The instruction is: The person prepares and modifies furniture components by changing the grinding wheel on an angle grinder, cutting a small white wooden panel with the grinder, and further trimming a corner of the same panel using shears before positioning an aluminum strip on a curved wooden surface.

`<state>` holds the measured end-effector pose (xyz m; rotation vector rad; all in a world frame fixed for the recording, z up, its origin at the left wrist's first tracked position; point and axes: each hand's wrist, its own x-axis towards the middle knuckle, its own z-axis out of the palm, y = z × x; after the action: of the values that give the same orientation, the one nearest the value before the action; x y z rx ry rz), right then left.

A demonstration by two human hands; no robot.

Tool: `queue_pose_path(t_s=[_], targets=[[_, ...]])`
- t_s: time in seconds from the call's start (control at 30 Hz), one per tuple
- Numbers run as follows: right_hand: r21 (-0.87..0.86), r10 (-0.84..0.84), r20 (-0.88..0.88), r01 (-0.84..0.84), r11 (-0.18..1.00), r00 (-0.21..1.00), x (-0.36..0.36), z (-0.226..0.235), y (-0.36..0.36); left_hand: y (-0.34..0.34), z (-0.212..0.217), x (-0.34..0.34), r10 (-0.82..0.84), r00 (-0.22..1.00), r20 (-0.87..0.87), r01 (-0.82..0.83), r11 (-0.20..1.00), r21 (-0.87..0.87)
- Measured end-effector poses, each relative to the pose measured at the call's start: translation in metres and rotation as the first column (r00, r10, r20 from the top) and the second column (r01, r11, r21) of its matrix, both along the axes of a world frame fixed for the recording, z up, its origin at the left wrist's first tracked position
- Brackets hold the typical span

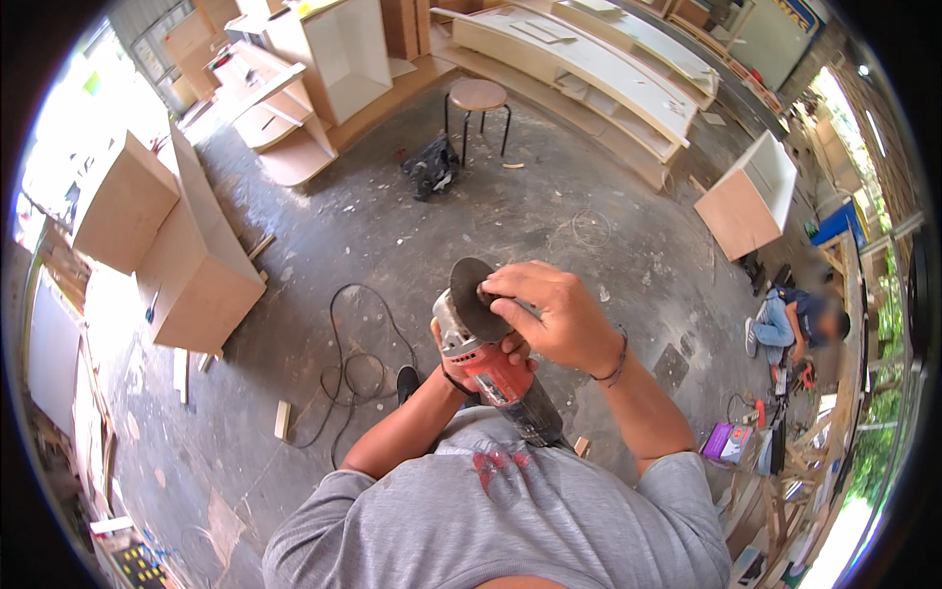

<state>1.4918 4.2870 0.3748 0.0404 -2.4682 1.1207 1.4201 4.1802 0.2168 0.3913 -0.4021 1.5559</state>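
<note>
An angle grinder point(496, 376) with a red body, a silver head and a black rear end is held in front of my chest. My left hand point(449, 365) is wrapped round it just below the head, the fingers partly hidden behind the body. A dark round disc point(469, 299) sits on the grinder's head, its face turned to the right. With thumb and fingers, my right hand point(548, 312) pinches the small nut point(484, 294) at the disc's centre. The rear of the grinder rests near my grey shirt.
A black cable point(343, 368) lies looped on the concrete floor point(510, 221). Ahead stand a round stool point(478, 96) and a black plastic bag point(430, 167). Wooden cabinets point(201, 285) stand at left, a box point(748, 201) at right. Another person point(800, 319) crouches far right near tools.
</note>
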Motion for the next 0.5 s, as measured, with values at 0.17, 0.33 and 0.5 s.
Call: queue_pose_path(t_s=[0.17, 0.33, 0.5], targets=[[0.118, -0.043, 0.003, 0.042, 0.992, 0.999, 0.003, 0.003, -0.003, -0.003, 0.0, 0.004, 0.049, 0.998, 0.043, -0.047, 0.997, -0.056], [0.119, 0.0, 0.036, -0.004, 0.993, 0.999, 0.003, 0.01, -0.001, -0.002, 0.005, 0.004, 0.027, 0.999, 0.04, -0.026, 0.999, -0.019], [0.16, -0.041, 0.09, 0.026, 0.987, 0.995, 0.002, 0.012, -0.002, -0.003, 0.004, 0.003, 0.03, 0.999, 0.044, -0.03, 0.999, -0.017]])
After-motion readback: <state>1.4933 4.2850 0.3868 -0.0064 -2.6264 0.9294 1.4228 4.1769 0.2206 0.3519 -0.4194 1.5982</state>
